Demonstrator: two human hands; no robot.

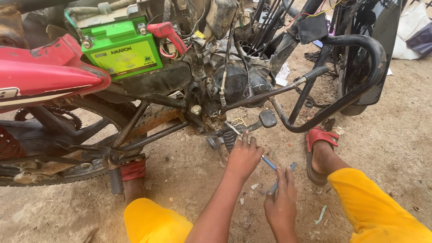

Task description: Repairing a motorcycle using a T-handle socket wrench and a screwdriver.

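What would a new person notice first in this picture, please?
The bright green battery stands out, sitting in the stripped motorcycle frame at upper left, beside the red side panel. Low in the middle, the left hand reaches to the footrest area under the engine, and the right hand holds blue-handled pliers. Yellow trousers and a red sandal frame the dirt ground.
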